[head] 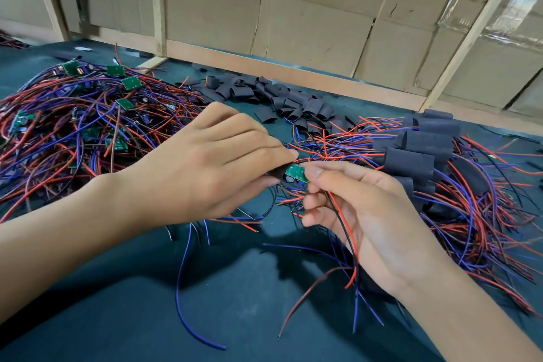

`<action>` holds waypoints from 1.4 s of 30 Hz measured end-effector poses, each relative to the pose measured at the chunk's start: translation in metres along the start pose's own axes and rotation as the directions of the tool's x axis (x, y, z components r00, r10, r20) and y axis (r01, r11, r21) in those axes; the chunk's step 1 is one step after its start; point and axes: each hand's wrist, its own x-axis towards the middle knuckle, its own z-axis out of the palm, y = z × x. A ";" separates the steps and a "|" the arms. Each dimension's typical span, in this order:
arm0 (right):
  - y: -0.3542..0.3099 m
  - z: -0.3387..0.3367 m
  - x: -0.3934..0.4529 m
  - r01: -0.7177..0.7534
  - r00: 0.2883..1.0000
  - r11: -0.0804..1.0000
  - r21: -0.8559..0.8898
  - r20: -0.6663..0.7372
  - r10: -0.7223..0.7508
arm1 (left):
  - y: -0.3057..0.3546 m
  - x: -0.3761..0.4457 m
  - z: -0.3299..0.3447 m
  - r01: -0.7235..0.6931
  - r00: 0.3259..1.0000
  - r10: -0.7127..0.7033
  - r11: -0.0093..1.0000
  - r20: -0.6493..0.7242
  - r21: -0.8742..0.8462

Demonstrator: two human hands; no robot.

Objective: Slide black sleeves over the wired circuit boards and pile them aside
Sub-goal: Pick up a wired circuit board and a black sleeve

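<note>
My left hand (205,161) pinches a black sleeve (279,172) at the middle of the table. My right hand (361,214) pinches a small green circuit board (296,172), whose end meets the sleeve's mouth. The board's red and black wires run down across my right palm. To the left lies a big tangle of bare green boards with red and blue wires (88,120). At the right sits a pile of sleeved boards (423,147) with wires fanning out. Loose empty black sleeves (282,100) lie in a heap behind my hands.
The table has a dark green cover (147,317). Stray blue and red wires (182,288) trail over it below my hands. A wooden rail and cardboard boxes (308,29) close off the far side. Wooden posts stand against the boxes.
</note>
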 end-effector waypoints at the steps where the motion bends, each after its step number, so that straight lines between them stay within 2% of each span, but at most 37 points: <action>1: 0.001 0.000 0.000 0.028 0.999 0.999 -0.026 -0.018 -0.029 | 0.000 -0.001 0.001 0.009 1.000 -0.008 1.000 0.007 -0.019; 6: 0.006 0.003 -0.003 0.245 0.962 0.943 -0.225 -0.067 -0.266 | 0.000 -0.002 0.004 0.068 0.997 -0.062 0.987 0.043 -0.142; 10: 0.008 0.004 -0.007 0.375 0.911 0.865 -0.333 -0.039 -0.410 | 0.003 -0.001 0.005 0.066 0.997 -0.059 0.982 0.044 -0.179; 18: 0.009 0.003 -0.012 0.443 0.888 0.815 -0.374 0.059 -0.455 | 0.007 0.001 0.005 0.041 0.999 -0.039 0.974 0.017 -0.221; 24: 0.012 0.004 -0.009 0.437 0.890 0.830 -0.348 0.034 -0.454 | 0.010 0.003 0.004 0.044 0.999 -0.045 0.975 0.005 -0.217; 27: 0.004 -0.002 -0.009 0.482 0.853 0.797 -0.363 -0.014 -0.522 | 0.003 0.002 0.001 0.093 0.996 -0.094 0.978 0.007 -0.185; 29: -0.007 -0.009 -0.011 0.537 0.784 0.718 -0.443 -0.050 -0.618 | -0.009 -0.002 -0.002 0.181 0.984 -0.180 0.977 0.015 -0.116; 31: -0.022 -0.020 -0.011 0.591 0.660 0.580 -0.561 -0.077 -0.747 | -0.024 -0.010 0.000 0.330 0.943 -0.330 0.944 0.046 0.011; 32: -0.033 -0.029 -0.012 0.594 0.589 0.504 -0.628 -0.088 -0.803 | -0.032 -0.016 0.002 0.427 0.896 -0.435 0.899 0.085 0.100; 33: -0.045 -0.042 -0.013 0.577 0.525 0.429 -0.695 -0.087 -0.847 | -0.040 -0.022 0.004 0.531 0.814 -0.561 0.824 0.148 0.199; 34: -0.056 -0.055 -0.014 0.537 0.502 0.365 -0.760 -0.059 -0.863 | -0.047 -0.027 0.006 0.613 0.696 -0.683 0.726 0.223 0.311; 35: -0.064 -0.066 -0.013 0.481 0.537 0.324 -0.815 -0.019 -0.843 | -0.051 -0.031 0.007 0.636 0.567 -0.769 0.636 0.294 0.437; 36: -0.069 -0.077 -0.012 0.421 0.585 0.306 -0.854 -0.003 -0.811 | -0.054 -0.035 0.008 0.599 0.472 -0.810 0.584 0.348 0.547; 37: -0.070 -0.085 -0.009 0.347 0.588 0.313 -0.884 -0.055 -0.807 | -0.055 -0.039 0.009 0.547 0.433 -0.817 0.574 0.381 0.609; 39: -0.064 -0.095 -0.002 0.186 0.504 0.344 -0.921 -0.211 -0.837 | -0.057 -0.040 0.011 0.523 0.484 -0.790 0.605 0.376 0.600; 41: -0.054 -0.098 0.004 0.075 0.502 0.339 -0.938 -0.259 -0.825 | -0.058 -0.038 0.011 0.533 0.566 -0.754 0.642 0.332 0.550; 42: -0.052 -0.099 0.007 0.057 0.509 0.329 -0.943 -0.256 -0.822 | -0.058 -0.037 0.011 0.540 0.583 -0.747 0.650 0.319 0.535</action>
